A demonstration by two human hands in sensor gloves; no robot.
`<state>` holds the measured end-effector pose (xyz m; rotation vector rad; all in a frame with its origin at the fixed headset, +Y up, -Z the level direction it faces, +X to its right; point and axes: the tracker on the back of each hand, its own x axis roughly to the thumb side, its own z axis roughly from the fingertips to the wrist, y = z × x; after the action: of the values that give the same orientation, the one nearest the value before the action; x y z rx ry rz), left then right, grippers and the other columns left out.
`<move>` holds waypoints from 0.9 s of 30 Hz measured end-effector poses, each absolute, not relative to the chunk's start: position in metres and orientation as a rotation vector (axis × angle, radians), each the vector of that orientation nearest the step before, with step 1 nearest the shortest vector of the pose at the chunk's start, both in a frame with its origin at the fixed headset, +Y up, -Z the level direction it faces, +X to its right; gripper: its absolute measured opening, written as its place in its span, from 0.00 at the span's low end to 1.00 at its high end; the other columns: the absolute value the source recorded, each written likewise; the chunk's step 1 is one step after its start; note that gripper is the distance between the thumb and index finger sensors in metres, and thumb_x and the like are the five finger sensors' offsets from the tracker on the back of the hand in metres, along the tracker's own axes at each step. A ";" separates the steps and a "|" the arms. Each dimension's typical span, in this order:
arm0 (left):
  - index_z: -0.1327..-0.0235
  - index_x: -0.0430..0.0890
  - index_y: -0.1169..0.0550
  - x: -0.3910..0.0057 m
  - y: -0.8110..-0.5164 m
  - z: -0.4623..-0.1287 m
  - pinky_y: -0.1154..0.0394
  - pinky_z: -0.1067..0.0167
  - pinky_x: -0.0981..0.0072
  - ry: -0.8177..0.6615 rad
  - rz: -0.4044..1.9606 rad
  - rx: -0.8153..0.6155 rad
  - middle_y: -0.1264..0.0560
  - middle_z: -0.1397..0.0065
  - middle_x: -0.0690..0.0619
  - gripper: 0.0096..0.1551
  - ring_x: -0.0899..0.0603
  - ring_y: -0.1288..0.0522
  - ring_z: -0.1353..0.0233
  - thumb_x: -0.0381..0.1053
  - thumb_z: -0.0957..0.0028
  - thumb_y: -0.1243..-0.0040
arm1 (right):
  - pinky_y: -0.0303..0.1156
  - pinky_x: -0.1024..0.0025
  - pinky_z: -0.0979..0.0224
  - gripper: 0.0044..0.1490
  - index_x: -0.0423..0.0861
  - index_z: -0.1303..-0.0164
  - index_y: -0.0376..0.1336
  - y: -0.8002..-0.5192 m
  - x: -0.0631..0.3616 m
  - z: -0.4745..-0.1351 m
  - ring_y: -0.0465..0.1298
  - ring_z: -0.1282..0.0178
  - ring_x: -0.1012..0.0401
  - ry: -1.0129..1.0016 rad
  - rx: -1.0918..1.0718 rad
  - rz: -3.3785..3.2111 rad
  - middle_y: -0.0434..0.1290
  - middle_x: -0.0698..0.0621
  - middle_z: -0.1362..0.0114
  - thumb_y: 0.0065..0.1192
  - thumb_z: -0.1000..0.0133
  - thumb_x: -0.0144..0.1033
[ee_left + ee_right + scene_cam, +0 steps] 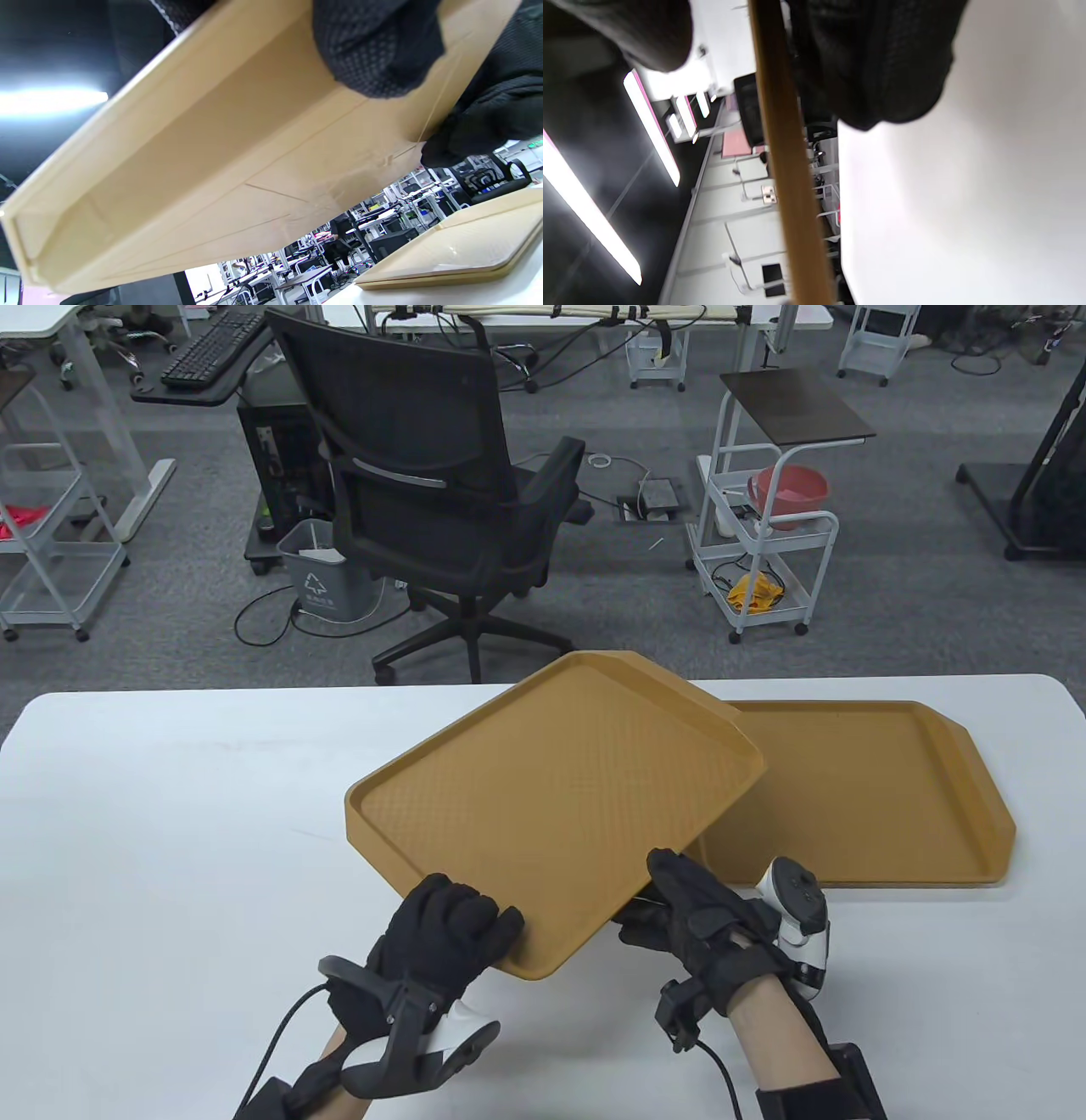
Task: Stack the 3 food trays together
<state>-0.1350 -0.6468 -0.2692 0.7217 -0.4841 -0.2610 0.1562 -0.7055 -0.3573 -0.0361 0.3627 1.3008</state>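
A brown food tray [551,797] is held tilted above the white table [170,831], its far end over the left part of a second brown tray [865,789] that lies flat at the right. My left hand [450,925] grips the raised tray's near corner; its fingers [377,46] lie on the tray's underside [212,169]. My right hand [687,899] grips the near right edge, which shows as a thin brown rim [785,169] between its fingers [874,63]. In the left wrist view the lying tray [458,254] shows a doubled edge, like two trays nested.
A black office chair [441,475] stands just beyond the table's far edge. A white wire cart [764,543] with a red bowl stands behind at the right. The left half of the table is bare white surface.
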 end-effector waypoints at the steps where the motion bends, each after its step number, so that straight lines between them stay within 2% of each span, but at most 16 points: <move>1: 0.48 0.75 0.24 -0.134 -0.647 -0.269 0.22 0.23 0.62 -0.492 -0.263 0.717 0.28 0.39 0.75 0.28 0.62 0.22 0.34 0.56 0.63 0.32 | 0.80 0.56 0.40 0.52 0.29 0.22 0.41 -0.711 0.156 -0.357 0.81 0.38 0.44 0.367 -0.084 1.245 0.70 0.32 0.30 0.56 0.36 0.53; 6: 0.49 0.76 0.25 -0.134 -0.650 -0.267 0.22 0.23 0.62 -0.507 -0.293 0.716 0.29 0.39 0.75 0.27 0.63 0.22 0.34 0.57 0.64 0.33 | 0.83 0.63 0.44 0.39 0.34 0.26 0.49 -0.719 0.153 -0.357 0.85 0.43 0.50 0.364 -0.142 1.279 0.73 0.37 0.35 0.56 0.36 0.45; 10: 0.48 0.76 0.25 -0.139 -0.650 -0.269 0.22 0.24 0.62 -0.498 -0.269 0.699 0.28 0.38 0.76 0.28 0.63 0.20 0.34 0.58 0.64 0.33 | 0.84 0.64 0.46 0.38 0.32 0.28 0.49 -0.717 0.151 -0.358 0.85 0.45 0.49 0.341 -0.116 1.263 0.72 0.34 0.35 0.55 0.36 0.42; 15: 0.43 0.75 0.26 -0.142 -0.650 -0.273 0.25 0.22 0.58 -0.475 -0.272 0.696 0.27 0.34 0.74 0.30 0.60 0.21 0.31 0.62 0.63 0.33 | 0.85 0.65 0.48 0.38 0.30 0.29 0.48 -0.717 0.151 -0.357 0.85 0.46 0.48 0.321 -0.130 1.252 0.72 0.32 0.36 0.56 0.37 0.40; 20: 0.30 0.73 0.34 -0.153 -0.646 -0.283 0.30 0.19 0.51 -0.378 -0.217 0.544 0.33 0.21 0.69 0.36 0.55 0.25 0.21 0.67 0.56 0.39 | 0.85 0.65 0.47 0.38 0.29 0.29 0.48 -0.716 0.156 -0.358 0.85 0.46 0.47 0.274 -0.143 1.254 0.71 0.32 0.36 0.55 0.37 0.40; 23: 0.26 0.72 0.38 -0.169 -0.640 -0.291 0.32 0.18 0.48 -0.313 -0.166 0.491 0.36 0.17 0.68 0.38 0.53 0.28 0.17 0.68 0.53 0.43 | 0.85 0.65 0.47 0.38 0.30 0.29 0.47 -0.713 0.164 -0.359 0.85 0.45 0.47 0.226 -0.148 1.251 0.71 0.32 0.35 0.55 0.37 0.39; 27: 0.20 0.68 0.44 -0.198 -0.633 -0.308 0.39 0.17 0.41 -0.130 -0.071 0.361 0.40 0.13 0.63 0.40 0.47 0.35 0.12 0.68 0.48 0.50 | 0.85 0.64 0.46 0.38 0.30 0.28 0.46 -0.704 0.181 -0.361 0.84 0.44 0.47 0.147 -0.151 1.255 0.70 0.32 0.34 0.55 0.37 0.38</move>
<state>-0.1979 -0.6334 -0.3076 0.3610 -0.1299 -0.0709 0.1810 -0.7044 -0.3605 -0.1513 0.1465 1.2550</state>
